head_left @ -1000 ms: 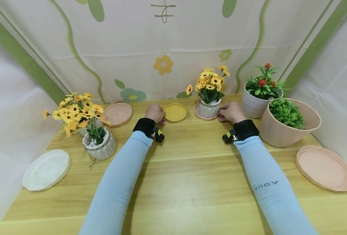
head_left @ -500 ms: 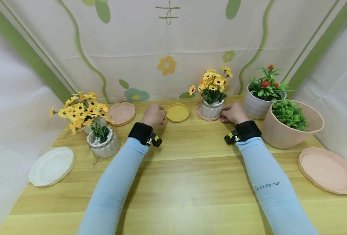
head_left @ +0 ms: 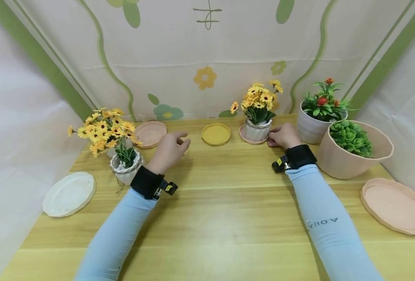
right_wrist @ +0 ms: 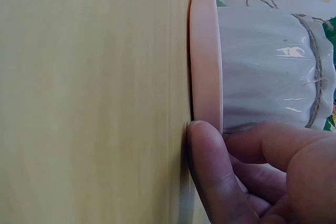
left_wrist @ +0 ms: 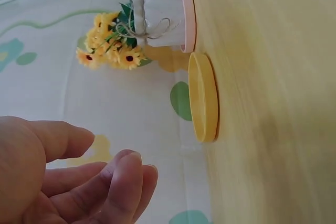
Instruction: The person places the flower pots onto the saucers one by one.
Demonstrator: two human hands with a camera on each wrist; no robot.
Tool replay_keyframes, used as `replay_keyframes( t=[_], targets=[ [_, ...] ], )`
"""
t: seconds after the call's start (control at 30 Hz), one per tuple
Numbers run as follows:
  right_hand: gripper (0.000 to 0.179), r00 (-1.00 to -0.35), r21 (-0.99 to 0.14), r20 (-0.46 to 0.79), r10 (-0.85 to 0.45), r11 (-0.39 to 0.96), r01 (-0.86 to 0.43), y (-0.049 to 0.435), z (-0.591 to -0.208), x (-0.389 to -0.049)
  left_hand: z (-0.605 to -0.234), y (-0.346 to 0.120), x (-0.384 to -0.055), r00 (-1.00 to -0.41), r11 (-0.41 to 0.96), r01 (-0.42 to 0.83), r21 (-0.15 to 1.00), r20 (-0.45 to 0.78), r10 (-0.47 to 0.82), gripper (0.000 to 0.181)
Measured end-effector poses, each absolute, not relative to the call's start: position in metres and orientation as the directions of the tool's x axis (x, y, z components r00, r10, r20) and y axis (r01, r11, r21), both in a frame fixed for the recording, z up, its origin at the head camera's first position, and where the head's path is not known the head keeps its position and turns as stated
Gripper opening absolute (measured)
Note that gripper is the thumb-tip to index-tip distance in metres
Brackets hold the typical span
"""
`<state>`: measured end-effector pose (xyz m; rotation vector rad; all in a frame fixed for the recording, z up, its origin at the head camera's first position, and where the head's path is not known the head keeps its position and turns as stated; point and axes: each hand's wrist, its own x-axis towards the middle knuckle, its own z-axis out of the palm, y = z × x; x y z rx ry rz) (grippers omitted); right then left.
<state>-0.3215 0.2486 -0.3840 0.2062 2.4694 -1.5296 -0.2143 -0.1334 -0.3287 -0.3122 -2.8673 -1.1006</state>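
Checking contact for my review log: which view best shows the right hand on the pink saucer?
Right wrist: the right hand thumb presses the pink saucer rim, close up. Head view shows it small; left wrist only fingertips.

A wooden bench [head_left: 228,203] carries pots and saucers in front of a cloth backdrop [head_left: 200,54] printed with green stems and flowers. Near the left edge lies a white saucer [head_left: 68,194]. Beside it, further in, a white ribbed pot of yellow daisies [head_left: 117,142] stands, with a pink saucer [head_left: 150,133] behind it by the back edge. At the back right corner stands a white pot with red flowers [head_left: 321,113], and just in front of it a large pink pot of green succulents [head_left: 358,150]. A wide pink saucer [head_left: 397,206] lies by the right edge.
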Motion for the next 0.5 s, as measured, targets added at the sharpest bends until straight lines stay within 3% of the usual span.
replay_keyframes(
  t=[0.23,0.4,0.5],
  targets=[
    [0.039,-0.963,-0.866,-0.268,-0.016,0.442,0.233,0.248,-0.384,-0.320,-0.322,-0.156,-0.189,-0.962,0.759,0.258,0.598,0.227,0.148,0.038],
    [0.038,-0.966,-0.871,-0.258,-0.013,0.436,0.226,0.247,-0.383,-0.319,-0.314,-0.173,-0.182,-0.896,0.736,0.389,0.554,0.414,0.161,0.023],
    [0.038,-0.969,-0.870,-0.249,-0.012,0.441,0.218,0.247,-0.382,-0.317,-0.310,-0.186,-0.177,-0.871,0.749,0.402,0.527,0.472,0.135,0.021]
  ],
)
